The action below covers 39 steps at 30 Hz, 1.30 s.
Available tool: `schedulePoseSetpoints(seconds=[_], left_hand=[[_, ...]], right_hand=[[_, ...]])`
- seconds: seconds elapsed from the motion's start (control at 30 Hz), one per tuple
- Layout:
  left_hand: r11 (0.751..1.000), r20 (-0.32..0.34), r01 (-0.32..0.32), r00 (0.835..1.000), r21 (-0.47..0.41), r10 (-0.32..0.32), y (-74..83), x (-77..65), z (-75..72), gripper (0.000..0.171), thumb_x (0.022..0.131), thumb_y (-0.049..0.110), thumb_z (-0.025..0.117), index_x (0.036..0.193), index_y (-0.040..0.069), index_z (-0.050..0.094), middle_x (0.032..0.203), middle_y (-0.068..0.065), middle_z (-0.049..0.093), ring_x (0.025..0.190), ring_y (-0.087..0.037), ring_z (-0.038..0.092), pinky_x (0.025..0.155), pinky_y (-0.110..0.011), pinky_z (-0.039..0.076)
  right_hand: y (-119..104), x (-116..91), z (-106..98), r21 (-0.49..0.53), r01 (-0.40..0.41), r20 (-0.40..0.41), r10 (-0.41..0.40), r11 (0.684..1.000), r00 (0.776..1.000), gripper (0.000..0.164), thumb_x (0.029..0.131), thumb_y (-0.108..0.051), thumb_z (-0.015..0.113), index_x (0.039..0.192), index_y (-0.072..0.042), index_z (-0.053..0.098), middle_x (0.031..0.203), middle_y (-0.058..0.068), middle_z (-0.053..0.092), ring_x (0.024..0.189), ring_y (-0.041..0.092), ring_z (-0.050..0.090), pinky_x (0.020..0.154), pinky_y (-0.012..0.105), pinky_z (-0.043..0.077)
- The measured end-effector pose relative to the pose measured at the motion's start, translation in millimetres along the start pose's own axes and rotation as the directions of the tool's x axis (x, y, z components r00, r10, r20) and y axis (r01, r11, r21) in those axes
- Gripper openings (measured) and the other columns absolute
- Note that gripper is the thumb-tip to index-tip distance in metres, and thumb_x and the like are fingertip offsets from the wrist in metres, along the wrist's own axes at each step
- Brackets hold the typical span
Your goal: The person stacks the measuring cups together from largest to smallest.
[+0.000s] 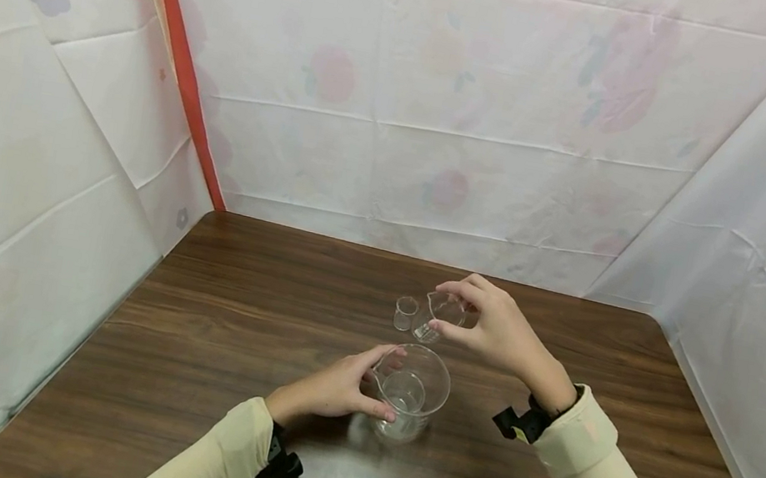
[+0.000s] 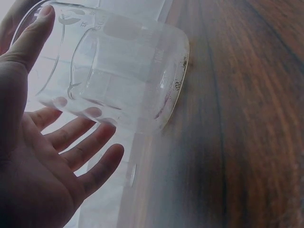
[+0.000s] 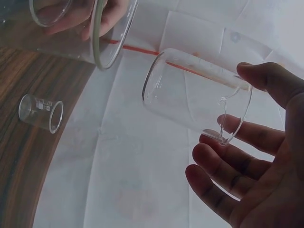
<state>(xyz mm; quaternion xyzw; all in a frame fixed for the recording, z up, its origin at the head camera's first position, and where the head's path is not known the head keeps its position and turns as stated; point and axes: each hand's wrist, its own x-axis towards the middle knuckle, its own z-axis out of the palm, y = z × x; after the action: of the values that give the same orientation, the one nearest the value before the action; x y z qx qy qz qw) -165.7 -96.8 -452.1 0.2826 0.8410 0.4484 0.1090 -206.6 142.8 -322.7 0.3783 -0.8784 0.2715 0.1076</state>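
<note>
probably most at risk at the right grip (image 1: 495,317), clamped by thumb and fingertips on little more than the spouted rim of the medium beaker (image 3: 190,95), held lifted off the surface (image 1: 223,331). on slick glass with so little contact, could slip or swivel, then crack in the fall. swung or lowered carelessly, could also knock over the small beaker (image 1: 404,313), standing upright nearby. likely steadier at the left grip (image 1: 343,385), closed round the upper wall of the large beaker (image 1: 441,380), with the nested beaker (image 1: 406,395) inside; tilted too far, though, might grind glass against glass and chip either.

from the head view, hard to judge any gap between medium beaker and small beaker; from the right wrist view, easy: plainly apart, with backdrop cloth (image 3: 128,142) behind the raised base. in the left wrist view, clear to see: three fingertips flattened on the glass, little finger free, dark specks (image 2: 178,86) near the base, none of it readable from above.
</note>
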Motion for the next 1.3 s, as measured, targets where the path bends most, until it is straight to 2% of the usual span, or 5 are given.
schedulePoseSetpoints(seconds=[0.33, 0.57, 0.8, 1.0, 1.3], left_hand=[[1.000, 0.007, 0.000, 1.000, 0.005, 0.000, -0.3, 0.0, 0.0, 0.082, 0.080, 0.042, 0.079, 0.147, 0.021, 0.037, 0.138, -0.002, 0.057, 0.128, -0.015, 0.053, 0.099, -0.037, 0.049], [1.000, 0.007, -0.003, 1.000, 0.006, 0.003, -0.6, -0.1, -0.5, 0.082, 0.080, 0.042, 0.079, 0.146, 0.021, 0.036, 0.136, -0.003, 0.059, 0.127, -0.017, 0.054, 0.098, -0.036, 0.049], [1.000, 0.012, 0.008, 1.000, 0.003, -0.008, -0.9, -0.5, -0.7, 0.085, 0.080, 0.041, 0.079, 0.148, 0.019, 0.034, 0.137, -0.003, 0.058, 0.128, -0.018, 0.053, 0.098, -0.036, 0.049], [1.000, 0.003, -0.004, 1.000, 0.022, 0.004, -0.7, -0.9, -0.9, 0.086, 0.080, 0.042, 0.079, 0.149, 0.016, 0.034, 0.136, -0.002, 0.059, 0.128, -0.018, 0.053, 0.100, -0.037, 0.049], [1.000, -0.014, -0.017, 1.000, 0.013, 0.018, -3.0, -1.4, 0.7, 0.082, 0.078, 0.042, 0.081, 0.146, 0.024, 0.037, 0.134, 0.000, 0.060, 0.124, -0.016, 0.056, 0.100, -0.036, 0.048]], right_hand=[[-3, -2, 2, 0.010, 0.042, 0.020, -0.043, 0.999, 0.999, 0.040, 0.082, -0.023, 0.079, 0.116, -0.007, 0.067, 0.091, 0.001, 0.060, 0.080, 0.013, 0.054, 0.065, 0.026, 0.046], [-7, -3, 3, 0.043, 0.050, 0.052, -0.052, 0.998, 0.997, 0.038, 0.082, -0.022, 0.079, 0.115, -0.008, 0.067, 0.092, 0.003, 0.061, 0.078, 0.016, 0.056, 0.064, 0.024, 0.050], [-9, -4, 6, 0.016, 0.060, 0.080, -0.061, 0.998, 0.995, 0.037, 0.082, -0.023, 0.079, 0.115, -0.010, 0.068, 0.092, -0.001, 0.060, 0.080, 0.009, 0.054, 0.065, 0.022, 0.048], [-11, -5, 8, 0.008, 0.075, 0.102, -0.075, 0.997, 0.992, 0.038, 0.082, -0.023, 0.079, 0.115, -0.008, 0.068, 0.091, -0.003, 0.059, 0.080, 0.013, 0.056, 0.067, 0.025, 0.048], [-14, -5, 10, -0.005, 0.074, 0.151, -0.072, 0.997, 0.986, 0.039, 0.082, -0.025, 0.078, 0.115, -0.009, 0.068, 0.093, 0.001, 0.061, 0.075, 0.013, 0.055, 0.065, 0.022, 0.046]])
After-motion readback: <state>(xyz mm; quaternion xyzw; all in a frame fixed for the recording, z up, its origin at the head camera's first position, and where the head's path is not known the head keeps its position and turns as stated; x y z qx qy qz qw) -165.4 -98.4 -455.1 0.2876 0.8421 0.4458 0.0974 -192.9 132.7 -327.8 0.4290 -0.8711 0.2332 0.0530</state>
